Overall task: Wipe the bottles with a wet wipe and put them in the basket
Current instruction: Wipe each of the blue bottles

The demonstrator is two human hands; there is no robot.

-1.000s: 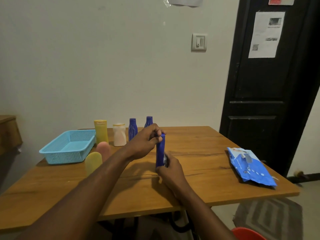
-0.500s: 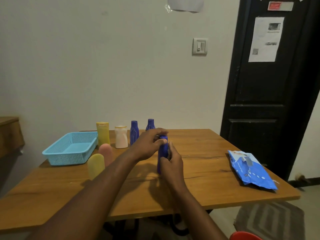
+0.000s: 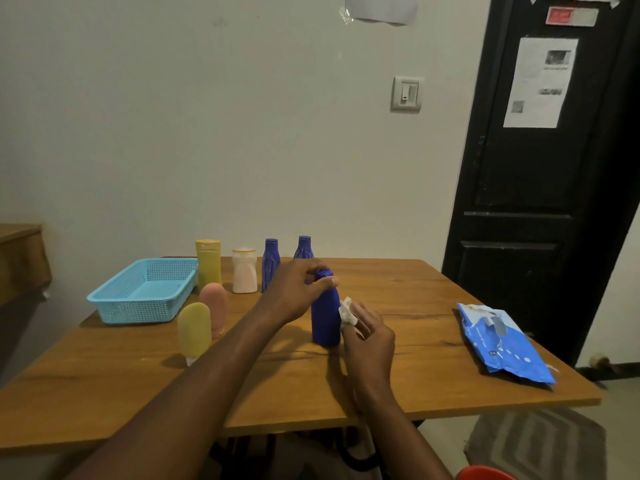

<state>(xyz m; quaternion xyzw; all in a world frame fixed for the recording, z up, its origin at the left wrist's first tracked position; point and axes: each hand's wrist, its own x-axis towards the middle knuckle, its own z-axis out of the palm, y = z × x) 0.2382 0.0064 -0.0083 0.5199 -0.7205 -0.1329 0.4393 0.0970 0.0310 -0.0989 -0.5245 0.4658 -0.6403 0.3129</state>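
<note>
A dark blue bottle (image 3: pixel 325 317) stands upright on the wooden table (image 3: pixel 408 386) in the middle. My left hand (image 3: pixel 294 292) grips its cap from the left. My right hand (image 3: pixel 369 341) holds a crumpled white wet wipe (image 3: pixel 347 310) against the bottle's right side. The light blue basket (image 3: pixel 114 301) sits at the table's back left with nothing in it. Behind stand a yellow bottle (image 3: pixel 208 263), a white bottle (image 3: pixel 244 275) and two more blue bottles (image 3: pixel 270 263), one partly hidden by my left hand. A yellow tube (image 3: pixel 194 330) and a pink tube (image 3: pixel 214 306) stand nearer on the left.
A blue wet-wipe pack (image 3: pixel 502 344) lies near the table's right edge. A black door (image 3: pixel 540 174) is at the right, the wall close behind the table. A red object (image 3: pixel 485 474) shows at the bottom edge. A wooden cabinet (image 3: pixel 20 258) stands far left.
The bottle was held lifted and tilted between both hands; now it stands on the table. My right hand has come off its lower part to its right side, and the wipe shows.
</note>
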